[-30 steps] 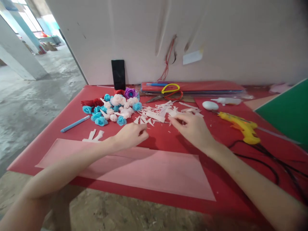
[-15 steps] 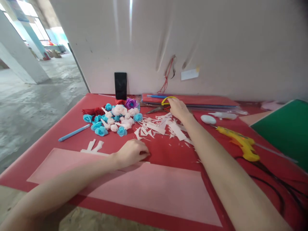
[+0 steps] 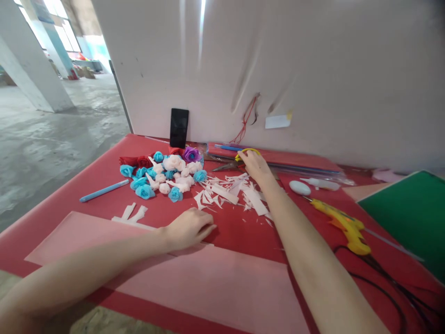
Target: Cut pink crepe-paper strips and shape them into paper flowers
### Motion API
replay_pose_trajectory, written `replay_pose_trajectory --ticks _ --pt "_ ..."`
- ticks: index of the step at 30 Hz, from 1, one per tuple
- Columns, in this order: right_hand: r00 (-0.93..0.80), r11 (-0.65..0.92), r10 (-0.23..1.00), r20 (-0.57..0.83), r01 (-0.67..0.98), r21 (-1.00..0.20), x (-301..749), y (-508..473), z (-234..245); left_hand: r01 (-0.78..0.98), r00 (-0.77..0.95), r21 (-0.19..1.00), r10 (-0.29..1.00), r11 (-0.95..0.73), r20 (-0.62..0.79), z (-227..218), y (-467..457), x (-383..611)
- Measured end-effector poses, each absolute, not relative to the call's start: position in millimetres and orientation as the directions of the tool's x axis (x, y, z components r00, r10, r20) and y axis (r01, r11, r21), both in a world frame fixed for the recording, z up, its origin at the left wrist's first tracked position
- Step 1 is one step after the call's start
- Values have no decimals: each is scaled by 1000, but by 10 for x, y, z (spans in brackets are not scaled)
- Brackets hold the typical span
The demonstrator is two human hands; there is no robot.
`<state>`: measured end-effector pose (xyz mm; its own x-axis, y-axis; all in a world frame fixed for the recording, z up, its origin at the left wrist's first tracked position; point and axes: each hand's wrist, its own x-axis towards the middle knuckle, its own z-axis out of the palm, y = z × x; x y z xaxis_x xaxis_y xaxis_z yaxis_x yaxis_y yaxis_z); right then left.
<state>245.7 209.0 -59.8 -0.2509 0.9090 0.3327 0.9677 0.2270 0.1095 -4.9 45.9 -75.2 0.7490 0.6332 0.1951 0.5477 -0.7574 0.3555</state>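
Left hand (image 3: 187, 228) stays flat, fingers loosely together, pinning the pink paper sheet (image 3: 194, 273) near the table's front edge, while right hand (image 3: 255, 164) has left the white scraps (image 3: 229, 192) and now closes on the yellow-handled scissors (image 3: 239, 160) by the back edge.

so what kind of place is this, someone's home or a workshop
Most likely a craft workbench in a bare, workshop-like building, not a home. A pile of paper flowers and paper scraps lie on the red table, a yellow glue gun lies to the right, and bare concrete floor stretches off beyond.
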Motion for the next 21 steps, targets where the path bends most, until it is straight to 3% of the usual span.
replay_pose_trajectory --ticks 5,11,14,16,21 --pt "-138 184 900 413 980 -74 2444 2003 -380 532 776 310 600 -788 196 -758 422 -43" --pt "205 77 861 465 852 -517 2429 1741 -162 585 731 304 651 -752 203 -782 410 -40" --pt "388 23 857 338 627 -779 2379 1436 -172 597 720 312 665 -739 198 -761 409 -54" --pt "419 2 887 194 417 -909 2312 1150 -226 597 718 322 668 -735 194 -718 434 -46" --pt "343 -45 937 -68 -73 -996 2041 388 -488 615 701 337 690 -713 181 -527 757 229"
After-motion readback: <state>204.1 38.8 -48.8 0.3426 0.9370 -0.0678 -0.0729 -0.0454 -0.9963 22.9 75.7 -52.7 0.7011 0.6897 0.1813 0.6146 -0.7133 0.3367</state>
